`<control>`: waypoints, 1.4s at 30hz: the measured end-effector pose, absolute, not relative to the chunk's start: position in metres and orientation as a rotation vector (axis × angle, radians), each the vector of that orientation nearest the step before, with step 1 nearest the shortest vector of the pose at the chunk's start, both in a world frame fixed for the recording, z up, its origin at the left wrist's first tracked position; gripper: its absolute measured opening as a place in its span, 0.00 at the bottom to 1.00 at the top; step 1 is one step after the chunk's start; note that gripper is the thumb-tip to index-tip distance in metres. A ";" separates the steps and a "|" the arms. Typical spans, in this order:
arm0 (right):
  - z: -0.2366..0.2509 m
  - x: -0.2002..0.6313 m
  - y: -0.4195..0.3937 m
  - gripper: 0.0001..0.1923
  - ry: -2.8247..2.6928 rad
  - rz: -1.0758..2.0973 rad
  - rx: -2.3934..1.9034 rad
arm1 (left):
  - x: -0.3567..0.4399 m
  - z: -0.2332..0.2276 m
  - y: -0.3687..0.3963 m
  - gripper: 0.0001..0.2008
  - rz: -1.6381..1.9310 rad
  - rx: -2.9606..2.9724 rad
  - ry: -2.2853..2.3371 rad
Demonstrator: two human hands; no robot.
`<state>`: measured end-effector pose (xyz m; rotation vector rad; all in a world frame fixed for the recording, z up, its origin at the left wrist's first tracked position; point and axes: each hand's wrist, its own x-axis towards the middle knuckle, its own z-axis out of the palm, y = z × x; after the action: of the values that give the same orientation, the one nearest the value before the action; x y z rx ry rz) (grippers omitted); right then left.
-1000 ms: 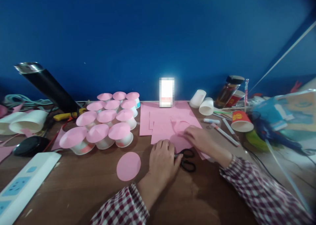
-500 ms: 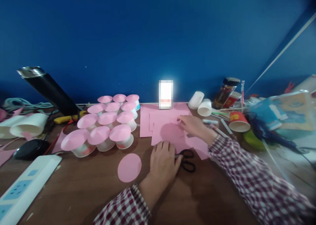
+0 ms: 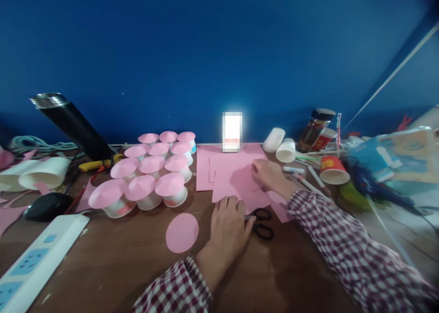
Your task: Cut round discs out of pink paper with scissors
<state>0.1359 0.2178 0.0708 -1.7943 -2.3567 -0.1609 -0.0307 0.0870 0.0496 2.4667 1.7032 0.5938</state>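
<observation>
Several sheets of pink paper (image 3: 226, 180) lie overlapped on the brown table. My left hand (image 3: 230, 221) rests palm down at their front edge, fingers lying flat and thumb apart. Black-handled scissors (image 3: 263, 230) lie by its thumb, their blades mostly hidden beneath the hand. Over the right side of the sheets is my right hand (image 3: 269, 173), its fingers curled together; whatever they pinch is hidden. A cut pink paper circle (image 3: 182, 233) lies flat to the left of my left hand.
Upturned paper cups (image 3: 142, 198) topped with pink cones stand in rows at left. A power strip (image 3: 41, 258), a black bottle (image 3: 72, 125) and a computer mouse (image 3: 48, 206) are farther left. White cups (image 3: 285, 150), a red cup (image 3: 333, 170) and a glue gun (image 3: 384, 189) lie at right.
My right hand has drawn slightly right, and the lifted bit of pink paper at its fingertips no longer shows. My left hand stays in place. The view has shifted slightly.
</observation>
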 end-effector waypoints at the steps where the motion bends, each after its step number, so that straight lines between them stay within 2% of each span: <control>1: 0.074 0.140 0.218 0.09 -2.312 -0.155 -1.802 | -0.031 0.049 0.087 0.11 0.594 2.467 1.699; 4: 0.086 0.150 0.214 0.10 -2.216 -0.103 -1.772 | -0.031 0.049 0.088 0.11 0.616 2.453 1.690; 7: 0.102 0.153 0.194 0.09 -2.264 0.071 -1.641 | -0.032 0.050 0.089 0.19 0.748 2.413 1.720; 9: 0.111 0.152 0.173 0.06 -2.360 0.260 -1.497 | -0.034 0.051 0.091 0.27 0.893 2.364 1.743; 10: 0.114 0.151 0.162 0.06 -2.427 0.519 -1.332 | -0.034 0.051 0.091 0.28 0.950 2.336 1.732; 12: 0.119 0.148 0.146 0.06 -2.435 0.933 -1.123 | -0.035 0.050 0.092 0.21 0.986 2.302 1.660; 14: 0.119 0.147 0.142 0.07 -2.432 1.098 -1.052 | -0.036 0.049 0.093 0.10 0.954 2.300 1.574; 16: 0.116 0.144 0.150 0.10 -2.478 0.867 -1.170 | -0.036 0.048 0.093 0.08 0.939 2.326 1.479; 18: 0.109 0.141 0.167 0.12 -2.552 0.271 -1.470 | -0.036 0.048 0.093 0.07 0.944 2.342 1.402; 19: 0.106 0.139 0.175 0.12 -2.536 0.133 -1.554 | -0.036 0.048 0.093 0.07 0.943 2.347 1.379; 23: 0.090 0.129 0.198 0.10 -2.566 -0.061 -1.659 | -0.035 0.046 0.092 0.08 0.947 2.343 1.405; 29: 0.075 0.121 0.207 0.10 -2.544 -0.108 -1.720 | -0.034 0.041 0.093 0.08 0.949 2.365 1.387; 35: 0.069 0.132 0.215 0.10 -2.260 -0.036 -1.756 | -0.035 0.043 0.093 0.09 0.954 2.400 1.363; 38: 0.069 0.145 0.215 0.12 -2.065 0.073 -1.727 | -0.036 0.048 0.092 0.12 0.938 2.384 1.362; 42: 0.068 0.157 0.213 0.09 -1.878 0.380 -1.617 | -0.036 0.049 0.092 0.15 0.899 2.296 1.361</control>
<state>0.1570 0.2134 0.0676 -1.6167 -1.8783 0.3803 -0.0359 0.0920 0.0494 2.2955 1.3605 0.8990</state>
